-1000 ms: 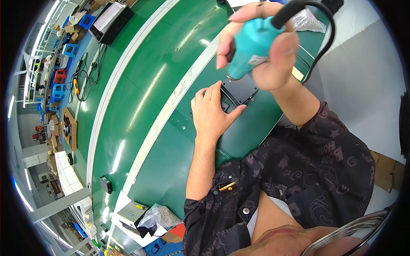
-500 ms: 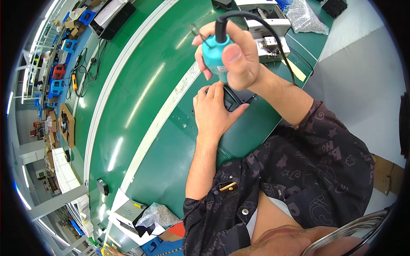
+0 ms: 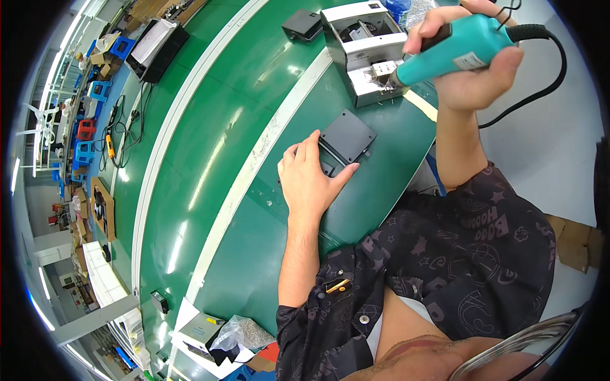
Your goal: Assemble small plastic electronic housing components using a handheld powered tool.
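left hand (image 3: 309, 181) hides pt of dark flat part (image 3: 346, 136); screwdriver (image 3: 454, 51) tip too small.

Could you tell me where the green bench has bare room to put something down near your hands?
Bare green belt lies left of the white stripe. It is crowded where the left hand rests on the dark plate, below the grey box.

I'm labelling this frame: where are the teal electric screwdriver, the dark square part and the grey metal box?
teal electric screwdriver (image 3: 460, 51), head view, mid-body.
dark square part (image 3: 347, 134), head view, top face.
grey metal box (image 3: 365, 94), head view, front wall.
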The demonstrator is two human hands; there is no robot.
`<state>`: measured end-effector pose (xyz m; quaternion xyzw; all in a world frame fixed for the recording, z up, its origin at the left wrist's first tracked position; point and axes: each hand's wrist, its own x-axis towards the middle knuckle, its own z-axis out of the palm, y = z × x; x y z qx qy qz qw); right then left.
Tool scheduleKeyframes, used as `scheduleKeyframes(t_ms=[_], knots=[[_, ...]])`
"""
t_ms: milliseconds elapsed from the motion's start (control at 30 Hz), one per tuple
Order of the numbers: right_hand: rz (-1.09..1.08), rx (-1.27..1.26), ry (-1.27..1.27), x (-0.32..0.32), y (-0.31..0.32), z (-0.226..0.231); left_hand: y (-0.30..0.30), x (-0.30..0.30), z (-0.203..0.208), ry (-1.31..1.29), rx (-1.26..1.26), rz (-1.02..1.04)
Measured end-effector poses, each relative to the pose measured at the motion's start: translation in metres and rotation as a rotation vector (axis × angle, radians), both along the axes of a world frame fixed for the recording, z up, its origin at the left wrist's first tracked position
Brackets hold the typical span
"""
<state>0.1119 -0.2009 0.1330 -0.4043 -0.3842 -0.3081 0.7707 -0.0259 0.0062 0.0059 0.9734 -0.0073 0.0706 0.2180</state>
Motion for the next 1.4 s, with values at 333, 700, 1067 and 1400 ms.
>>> scheduleKeyframes(t_ms=[333, 700, 1067, 1400], knots=[[0.073, -0.244, 0.515, 0.012, 0.006, -0.019, 0.004, -0.002, -0.005, -0.008, 0.005, 0.011], [0.243, -0.316, 0.171, -0.071, 0.045, -0.023, 0.004, -0.001, -0.006, 0.008, 0.046, -0.004], [0.304, -0.370, 0.155, -0.068, 0.071, -0.063, 0.005, 0.003, 0.004, 0.021, -0.058, -0.024], [0.582, -0.223, -0.010, -0.049, 0.044, -0.032, 0.007, 0.009, 0.011, -0.174, 0.027, 0.001]])
